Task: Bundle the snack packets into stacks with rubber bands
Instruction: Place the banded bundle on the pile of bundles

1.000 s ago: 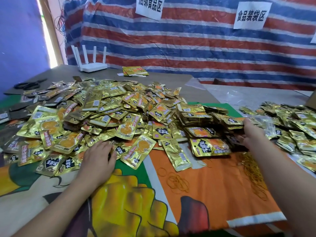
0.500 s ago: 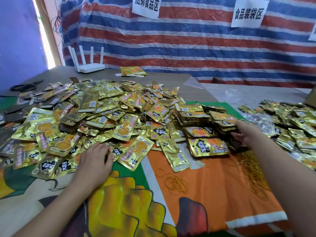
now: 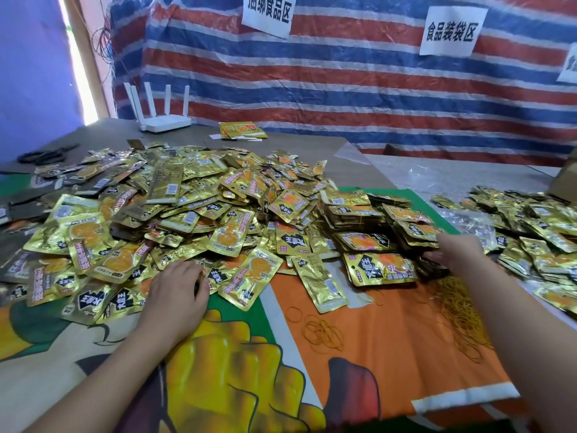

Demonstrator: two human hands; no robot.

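Stacked packets at the right hand, loose pile at the left

The stacked packets (image 3: 406, 232) lie just ahead of the right hand (image 3: 457, 253), whose fingers touch their near edge; whether it grips, I cannot tell. The left hand (image 3: 178, 289) rests fingers curled on the loose packets (image 3: 175, 214). Rubber bands (image 3: 321, 334) lie on the table (image 3: 374, 354), between both hands.

A white router (image 3: 164, 121) with four upright antennas stands at the far edge of the desk (image 3: 315, 153). Black scissors (image 3: 46, 155) lie at far left. A striped tarpaulin (image 3: 343, 98) behind carries white paper signs (image 3: 452, 31).
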